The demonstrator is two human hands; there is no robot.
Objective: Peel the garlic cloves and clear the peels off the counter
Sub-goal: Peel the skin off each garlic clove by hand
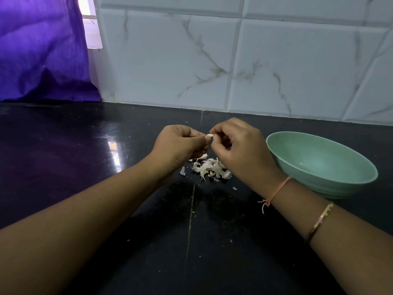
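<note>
garlic clove, axis crosswise; pinched between left hand, right hand

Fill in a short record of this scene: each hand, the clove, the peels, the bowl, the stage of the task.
left hand: pinches the garlic clove
right hand: pinches the same clove from the other side
garlic peels: loose pile on the black counter, below the hands
green bowl: upright on the counter, right of the peels; nothing seen inside
stage: peeling under way, peels not yet cleared
</note>
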